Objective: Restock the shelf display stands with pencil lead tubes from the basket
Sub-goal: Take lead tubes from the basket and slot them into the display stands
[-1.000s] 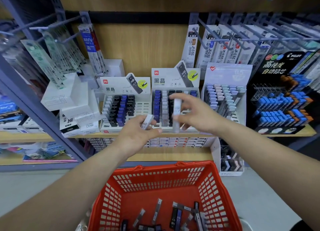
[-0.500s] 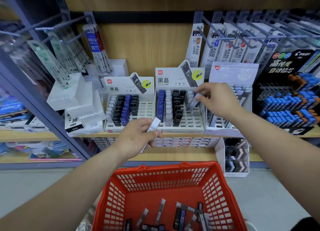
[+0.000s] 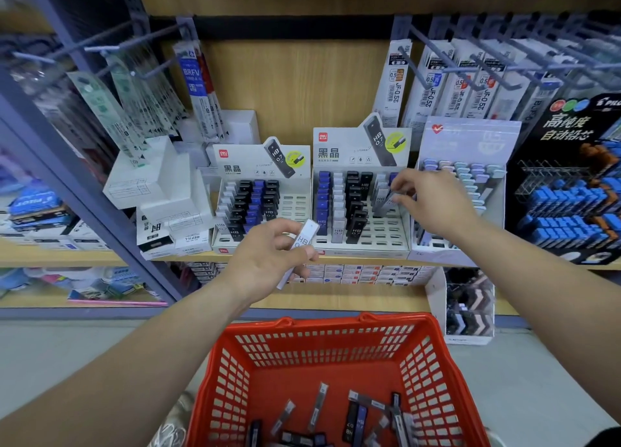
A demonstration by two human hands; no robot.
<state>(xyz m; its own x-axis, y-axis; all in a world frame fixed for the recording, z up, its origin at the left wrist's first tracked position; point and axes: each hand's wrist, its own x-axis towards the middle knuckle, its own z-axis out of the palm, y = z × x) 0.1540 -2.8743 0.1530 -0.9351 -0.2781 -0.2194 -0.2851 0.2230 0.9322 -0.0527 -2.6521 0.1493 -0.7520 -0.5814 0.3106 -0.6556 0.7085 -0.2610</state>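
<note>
Within the last second the right hand has been carried away from the left hand, out to the far right columns of the right display stand; a pale grey tube is pinched in its grip between thumb and fingertips and is now tilted, its lower end down among the slots beside tubes already standing there; whether it is fully seated cannot be told. One placement is therefore judged nearly done.

The left hand has been kept near, in front of the shelf edge; its grip is curled round a white tube marked HB, held slanting, presumably the next to be placed. Empty slots are seen on the right of the left display stand too.

In the red basket, nearest of all, a loose scatter of tubes is left, so much restocking is judged to remain; these are slim, flat-sided cases in black, blue, white and grey, some printed HB.
</note>
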